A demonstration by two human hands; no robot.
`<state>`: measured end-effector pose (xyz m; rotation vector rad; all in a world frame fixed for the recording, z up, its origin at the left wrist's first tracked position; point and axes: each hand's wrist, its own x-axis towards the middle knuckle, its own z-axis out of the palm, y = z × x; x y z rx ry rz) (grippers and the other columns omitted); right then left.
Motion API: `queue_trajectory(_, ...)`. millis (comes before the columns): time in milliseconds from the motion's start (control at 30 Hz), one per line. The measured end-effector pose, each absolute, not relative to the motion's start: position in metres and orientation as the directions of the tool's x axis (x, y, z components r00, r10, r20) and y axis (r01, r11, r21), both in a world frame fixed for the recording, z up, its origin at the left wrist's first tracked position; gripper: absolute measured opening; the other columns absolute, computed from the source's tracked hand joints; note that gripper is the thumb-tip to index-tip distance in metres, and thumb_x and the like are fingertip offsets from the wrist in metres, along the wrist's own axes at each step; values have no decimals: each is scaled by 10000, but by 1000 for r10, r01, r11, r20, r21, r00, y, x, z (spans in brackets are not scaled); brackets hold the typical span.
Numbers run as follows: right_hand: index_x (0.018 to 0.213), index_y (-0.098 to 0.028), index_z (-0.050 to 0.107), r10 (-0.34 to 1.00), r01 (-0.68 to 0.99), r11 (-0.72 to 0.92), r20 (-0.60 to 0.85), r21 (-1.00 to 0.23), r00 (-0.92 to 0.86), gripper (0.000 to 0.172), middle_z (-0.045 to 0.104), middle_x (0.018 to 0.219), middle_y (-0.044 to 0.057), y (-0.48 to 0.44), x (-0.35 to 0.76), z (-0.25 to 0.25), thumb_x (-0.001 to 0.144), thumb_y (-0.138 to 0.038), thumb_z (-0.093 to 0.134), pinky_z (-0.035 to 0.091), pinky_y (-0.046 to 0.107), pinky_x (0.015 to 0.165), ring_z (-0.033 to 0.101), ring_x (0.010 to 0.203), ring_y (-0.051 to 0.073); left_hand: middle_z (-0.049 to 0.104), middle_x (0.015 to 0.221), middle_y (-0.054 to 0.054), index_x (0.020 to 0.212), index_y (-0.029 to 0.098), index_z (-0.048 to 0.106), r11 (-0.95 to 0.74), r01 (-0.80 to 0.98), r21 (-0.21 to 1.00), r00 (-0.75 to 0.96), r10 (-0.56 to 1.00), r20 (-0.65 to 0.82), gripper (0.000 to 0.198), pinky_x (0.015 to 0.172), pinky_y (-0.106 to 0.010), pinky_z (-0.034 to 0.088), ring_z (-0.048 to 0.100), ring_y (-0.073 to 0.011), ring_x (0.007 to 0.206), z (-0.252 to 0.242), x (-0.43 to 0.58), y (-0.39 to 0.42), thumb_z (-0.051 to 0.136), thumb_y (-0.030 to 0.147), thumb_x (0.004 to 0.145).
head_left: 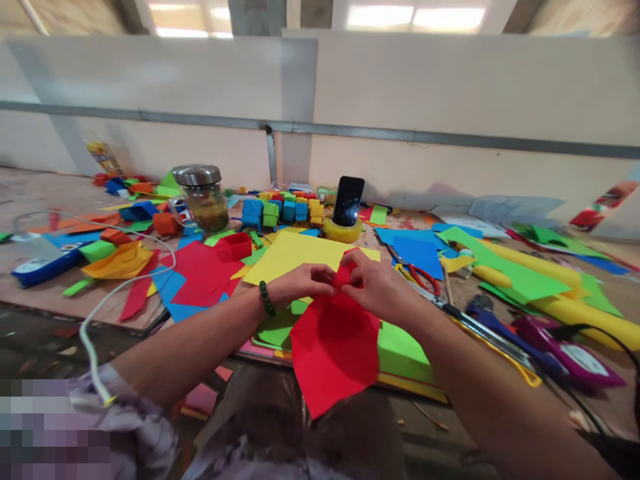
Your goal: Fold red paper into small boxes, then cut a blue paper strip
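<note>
A red craft sheet (335, 353) hangs from my hands over the table's front edge, its lower part a wide pointed flap. Its upper end is folded up between my fingers. My left hand (311, 280), with a green bead bracelet (267, 299) on the wrist, pinches the fold from the left side. From the right, the bent fingers of my right hand (373, 280) close round the top of the same sheet; they partly hide the fold. Under and behind the hands lie a yellow sheet (293, 253) and a stack of green sheets (403, 352).
A lidded glass mug (207, 203) and small coloured cubes (270, 212) stand farther back. A phone (348, 201) leans on a yellow tape roll (343, 230). Scissors (425, 280), a cutter knife (480, 325) and a purple tool (567, 353) lie right; a white cable (107, 290) loops left.
</note>
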<state>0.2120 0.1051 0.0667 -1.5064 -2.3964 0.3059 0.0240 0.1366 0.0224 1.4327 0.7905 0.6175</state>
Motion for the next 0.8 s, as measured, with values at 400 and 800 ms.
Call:
queue_trajectory(400,1318,-206,436,891,845,454,132,-281,-435,531,732,952,57,99,203,65,812,-246,594,368,276,631,668,851,237,655,772,-28,839,100,661,-113,188,976,570,822,-15,272,645,-247,423,563,-151,707,9,26,140,671,294,648)
queue_trajectory(800,1241,-176,565,798,816,532,456,-225,-394,577,635,1203,136,107,204,63,693,-264,722,451,427,894,567,1094,323,624,635,-18,759,79,709,-268,334,904,499,863,71,291,520,-207,353,481,-120,591,12,31,129,620,346,682)
